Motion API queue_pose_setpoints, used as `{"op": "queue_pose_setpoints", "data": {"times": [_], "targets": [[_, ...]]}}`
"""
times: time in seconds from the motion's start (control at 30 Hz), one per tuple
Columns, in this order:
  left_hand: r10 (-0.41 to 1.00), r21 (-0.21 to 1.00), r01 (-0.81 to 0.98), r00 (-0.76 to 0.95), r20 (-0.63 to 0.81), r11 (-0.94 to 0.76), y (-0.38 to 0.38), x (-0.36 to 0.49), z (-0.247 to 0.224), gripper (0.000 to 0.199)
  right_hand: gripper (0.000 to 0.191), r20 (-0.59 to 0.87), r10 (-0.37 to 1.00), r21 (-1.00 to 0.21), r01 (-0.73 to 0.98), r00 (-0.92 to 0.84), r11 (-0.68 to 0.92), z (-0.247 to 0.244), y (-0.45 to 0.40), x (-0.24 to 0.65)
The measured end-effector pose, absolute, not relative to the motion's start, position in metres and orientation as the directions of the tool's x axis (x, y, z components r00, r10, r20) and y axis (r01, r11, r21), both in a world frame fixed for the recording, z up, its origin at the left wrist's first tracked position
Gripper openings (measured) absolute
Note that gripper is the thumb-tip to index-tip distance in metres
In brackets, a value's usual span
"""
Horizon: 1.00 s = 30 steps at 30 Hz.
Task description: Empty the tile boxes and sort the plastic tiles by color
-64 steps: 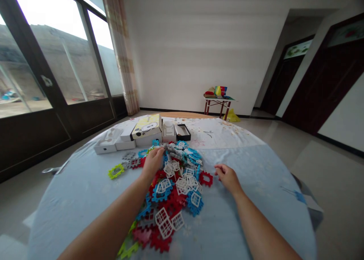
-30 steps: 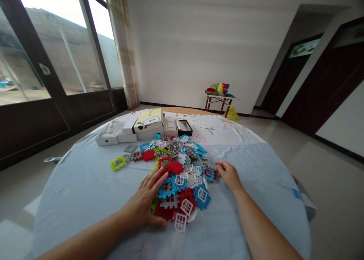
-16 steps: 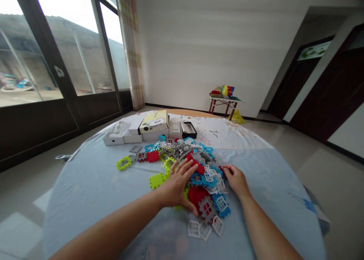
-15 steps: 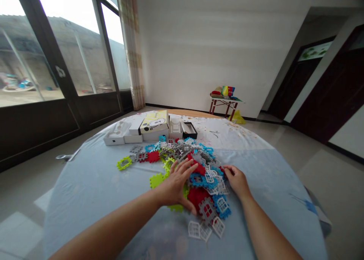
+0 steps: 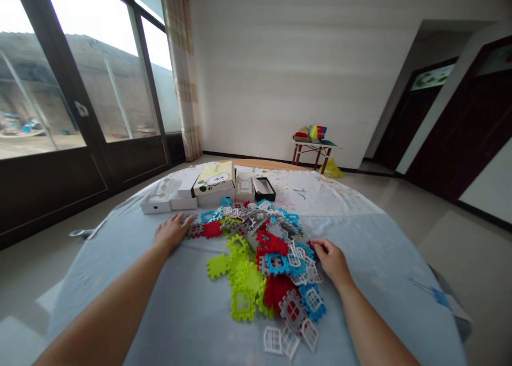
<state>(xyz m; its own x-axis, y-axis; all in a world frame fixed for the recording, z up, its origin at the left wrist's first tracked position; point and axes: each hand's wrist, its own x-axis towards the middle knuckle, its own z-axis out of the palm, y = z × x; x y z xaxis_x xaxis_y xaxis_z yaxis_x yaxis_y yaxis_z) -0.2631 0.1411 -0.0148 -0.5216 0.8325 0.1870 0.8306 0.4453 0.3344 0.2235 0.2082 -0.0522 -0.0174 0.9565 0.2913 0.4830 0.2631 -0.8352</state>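
A pile of toothed plastic building panels lies on the table, with lime-green panels (image 5: pixel 244 275), red panels (image 5: pixel 278 294), blue panels (image 5: pixel 276 263) and grey window panels (image 5: pixel 293 308). My left hand (image 5: pixel 171 231) rests at the pile's far left edge, fingers stretched out beside a grey panel (image 5: pixel 196 230); whatever lies under the palm is hidden. On the right side, my right hand (image 5: pixel 333 260) has its thumb and finger pinched on a small dark red panel (image 5: pixel 311 247), mostly hidden. White window frames (image 5: pixel 273 340) lie nearest to me, and more white ones lie among the blue panels.
Behind the pile stand white box trays (image 5: pixel 158 199), a yellow printed box (image 5: pixel 215 178) and a black-rimmed open box (image 5: pixel 264 189). A pale blue cloth (image 5: pixel 172 312) covers the round table. A small side table (image 5: pixel 314 144) holds colourful packets by the wall.
My left hand has moved from over the green and red panels to the far left edge of the pile, uncovering the green ones. My right hand stays at the pile's right side.
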Motion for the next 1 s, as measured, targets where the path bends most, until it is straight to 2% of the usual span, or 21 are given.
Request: {"op": "queue_pose_setpoints", "data": {"times": [0.17, 0.53, 0.77, 0.87, 1.0], "targets": [[0.914, 0.375, 0.880, -0.372, 0.160, 0.292, 0.158, -0.240, -0.021, 0.068, 0.030, 0.283, 0.959, -0.841, 0.476, -0.016, 0.256, -0.051, 0.207, 0.223], [0.966, 0.476, 0.874, -0.199, 0.167, 0.098, 0.158, -0.206, -0.017, 0.065, 0.034, 0.253, 0.967, -0.861, 0.461, 0.024, 0.214, -0.051, 0.209, 0.226], [0.960, 0.490, 0.871, -0.173, 0.220, 0.045, 0.132, -0.148, -0.019, 0.051, 0.035, 0.288, 0.952, -0.840, 0.505, 0.102, 0.200, -0.048, 0.209, 0.228], [0.953, 0.485, 0.874, -0.116, 0.279, -0.036, 0.117, -0.121, -0.015, 0.043, 0.035, 0.271, 0.957, -0.846, 0.498, 0.100, 0.188, -0.048, 0.209, 0.227], [0.934, 0.501, 0.861, -0.241, 0.263, 0.082, 0.110, -0.109, 0.004, 0.044, 0.035, 0.259, 0.960, -0.856, 0.487, 0.109, 0.175, -0.048, 0.208, 0.226]]}}
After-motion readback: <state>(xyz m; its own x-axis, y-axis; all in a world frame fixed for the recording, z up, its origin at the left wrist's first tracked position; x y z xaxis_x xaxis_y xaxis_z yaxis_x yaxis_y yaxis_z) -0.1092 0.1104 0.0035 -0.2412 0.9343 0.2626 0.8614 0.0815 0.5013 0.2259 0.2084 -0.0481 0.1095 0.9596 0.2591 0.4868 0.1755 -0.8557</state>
